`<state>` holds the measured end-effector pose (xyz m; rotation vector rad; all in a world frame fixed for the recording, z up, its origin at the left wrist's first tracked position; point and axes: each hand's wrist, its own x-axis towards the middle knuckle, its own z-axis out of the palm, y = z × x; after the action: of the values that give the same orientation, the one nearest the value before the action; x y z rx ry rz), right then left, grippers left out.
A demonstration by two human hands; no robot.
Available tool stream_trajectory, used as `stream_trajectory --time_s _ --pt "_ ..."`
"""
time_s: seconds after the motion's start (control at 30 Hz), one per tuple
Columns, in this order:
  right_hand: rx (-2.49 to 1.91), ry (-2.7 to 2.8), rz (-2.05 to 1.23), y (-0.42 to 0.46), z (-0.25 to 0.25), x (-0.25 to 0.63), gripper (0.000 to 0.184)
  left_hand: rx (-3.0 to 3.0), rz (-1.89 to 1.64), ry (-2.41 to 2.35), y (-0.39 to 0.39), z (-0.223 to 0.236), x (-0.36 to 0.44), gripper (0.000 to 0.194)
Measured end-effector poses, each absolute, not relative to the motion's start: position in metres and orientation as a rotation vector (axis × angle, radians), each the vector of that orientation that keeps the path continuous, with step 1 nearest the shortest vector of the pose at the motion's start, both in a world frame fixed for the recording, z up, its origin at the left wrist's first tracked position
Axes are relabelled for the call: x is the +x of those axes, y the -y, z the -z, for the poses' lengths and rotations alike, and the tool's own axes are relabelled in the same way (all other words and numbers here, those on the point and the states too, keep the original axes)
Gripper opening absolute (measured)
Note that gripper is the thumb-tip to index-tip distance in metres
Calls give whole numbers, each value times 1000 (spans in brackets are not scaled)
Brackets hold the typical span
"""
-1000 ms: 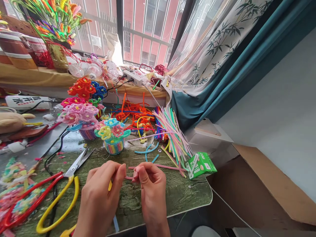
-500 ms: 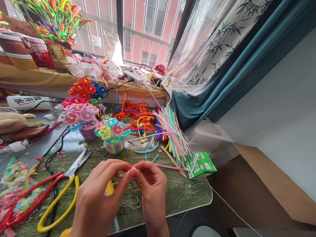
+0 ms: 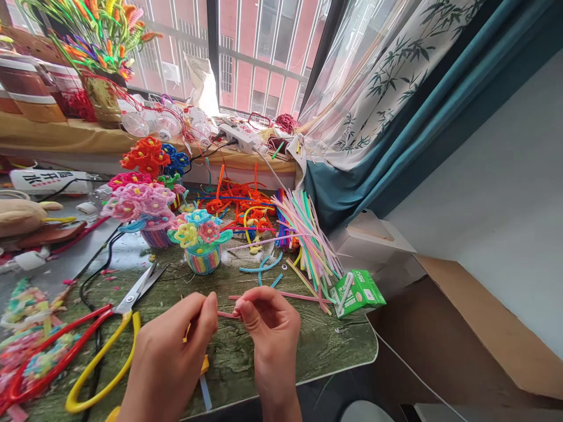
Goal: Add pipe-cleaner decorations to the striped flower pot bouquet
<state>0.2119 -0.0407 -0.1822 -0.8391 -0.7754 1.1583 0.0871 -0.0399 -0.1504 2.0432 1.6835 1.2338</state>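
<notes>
My left hand (image 3: 176, 351) and my right hand (image 3: 268, 331) meet low over the green table (image 3: 325, 340), both pinched on a short pink pipe cleaner (image 3: 225, 315) that spans the small gap between their fingertips. A bit of yellow pipe cleaner (image 3: 203, 364) shows under my left hand. Just beyond the hands stands a small striped pot of pipe-cleaner flowers (image 3: 201, 241). Scissors with yellow and red handles (image 3: 109, 340) lie to the left of my left hand.
A loose bundle of pastel pipe cleaners (image 3: 308, 240) and a tangle of orange ones (image 3: 237, 202) lie behind. More flower pots (image 3: 141, 205) stand at left. A green carton (image 3: 357, 293) sits at the table's right edge, cardboard boxes (image 3: 461, 328) beyond. The cluttered windowsill holds a power strip (image 3: 240, 138).
My fingertips touched half a second ago; now the hands have drawn slightly apart, showing the pink piece between them. My left hand has dropped a little lower.
</notes>
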Motion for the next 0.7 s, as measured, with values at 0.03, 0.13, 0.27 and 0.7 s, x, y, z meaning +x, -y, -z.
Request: stream_trajectory --time_s 0.03,0.13,0.27,0.7 --pt "-826 764 -1163 40 182 212 19 2075 -1218 -1675 38 154 84 43" --pt "-844 768 -1131 40 180 213 20 2162 -1270 -1556 33 159 74 23" --pt "-951 909 -994 44 175 213 12 1974 -1226 -1465 33 154 73 26" --pt "-839 934 -896 45 178 219 5 1059 -1209 -1319 45 139 94 42"
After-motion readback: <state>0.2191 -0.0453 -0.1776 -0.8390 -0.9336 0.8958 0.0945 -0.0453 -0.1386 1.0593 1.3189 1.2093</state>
